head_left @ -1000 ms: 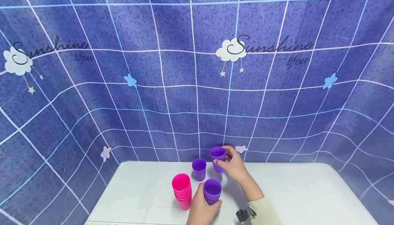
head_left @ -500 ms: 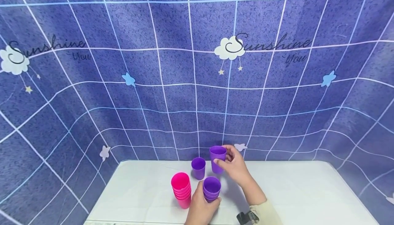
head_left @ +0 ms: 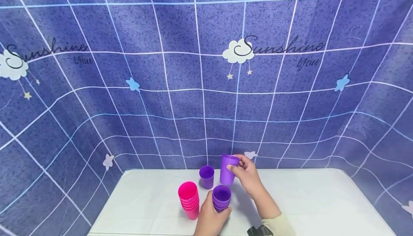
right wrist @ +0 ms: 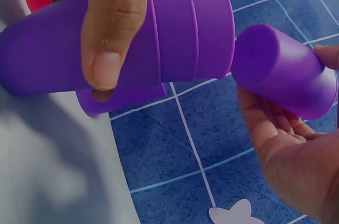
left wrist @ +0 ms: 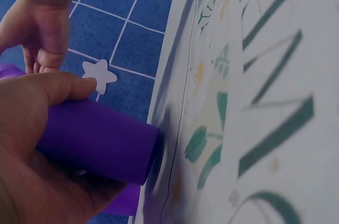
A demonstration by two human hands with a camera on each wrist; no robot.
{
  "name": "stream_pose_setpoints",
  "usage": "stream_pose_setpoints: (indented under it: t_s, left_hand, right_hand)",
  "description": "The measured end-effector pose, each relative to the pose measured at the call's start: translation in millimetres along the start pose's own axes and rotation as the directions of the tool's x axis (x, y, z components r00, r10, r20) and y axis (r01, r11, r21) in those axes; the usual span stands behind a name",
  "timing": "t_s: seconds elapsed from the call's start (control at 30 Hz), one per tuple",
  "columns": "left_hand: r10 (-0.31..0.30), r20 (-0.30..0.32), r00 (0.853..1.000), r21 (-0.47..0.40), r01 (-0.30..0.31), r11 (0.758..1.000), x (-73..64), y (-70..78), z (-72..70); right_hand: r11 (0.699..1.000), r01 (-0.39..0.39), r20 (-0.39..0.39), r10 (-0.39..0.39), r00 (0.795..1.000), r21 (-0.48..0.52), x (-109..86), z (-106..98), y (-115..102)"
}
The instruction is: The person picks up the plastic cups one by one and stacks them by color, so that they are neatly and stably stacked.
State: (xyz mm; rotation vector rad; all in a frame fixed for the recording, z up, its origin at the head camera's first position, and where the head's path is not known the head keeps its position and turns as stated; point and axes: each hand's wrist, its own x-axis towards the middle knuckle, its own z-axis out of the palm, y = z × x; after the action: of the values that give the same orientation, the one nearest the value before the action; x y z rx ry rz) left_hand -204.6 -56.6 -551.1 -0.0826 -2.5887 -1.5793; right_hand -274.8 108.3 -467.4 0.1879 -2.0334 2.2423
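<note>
My left hand [head_left: 211, 216] grips a stack of nested purple cups [head_left: 221, 202], its thumb and fingers wrapped round the sides. In the right wrist view three rims show along this upright stack [right wrist: 177, 28]. Just behind and above it, my right hand [head_left: 246, 173] holds a single purple cup [head_left: 226, 177] between thumb and fingers. That cup tilts, its base pointing down toward the stack's mouth; in the right wrist view the cup's base [right wrist: 257, 52] overlaps the top rim. Another purple cup [head_left: 207, 180] stands upright behind and left of the stack.
Left of my left hand stands a stack of nested pink cups [head_left: 189, 203]. Everything rests on a white-covered table [head_left: 309, 200]. A blue grid-patterned curtain [head_left: 180, 121] hangs behind and at both sides. The left wrist view shows printed leaves and lettering on a white surface [left wrist: 212, 128].
The cup in my right hand has tipped from nearly upright, its base swinging down and left toward the stack. My left hand and the other cups keep their places.
</note>
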Motion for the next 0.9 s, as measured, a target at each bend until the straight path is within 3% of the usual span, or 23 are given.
stream_pose_setpoints:
  t_s: [0.17, 0.47, 0.7, 0.9]
  left_hand:
    - [-0.008, -0.008, 1.000, -0.002, 0.008, 1.000, 0.3, -1.0, 1.1]
    - [-0.019, -0.027, 0.999, 0.013, 0.019, 1.000, -1.6, 4.7, -0.7]
    - [-0.014, -0.041, 0.999, 0.024, 0.015, 1.000, -2.5, 5.3, 0.5]
    - [-0.001, -0.058, 0.998, 0.032, 0.003, 0.999, -3.1, 5.3, 1.8]
  right_hand:
    - [0.998, 0.062, 0.095, -0.063, 0.993, 0.007, -7.2, -0.2, -0.8]
    - [0.989, 0.131, 0.285, -0.145, 0.947, 0.068, -20.1, -0.4, -0.6]
    - [0.981, 0.169, 0.346, -0.192, 0.919, 0.096, -23.3, -1.7, 10.2]
    - [0.981, 0.176, 0.364, -0.194, 0.911, 0.083, -25.1, -4.3, 13.0]
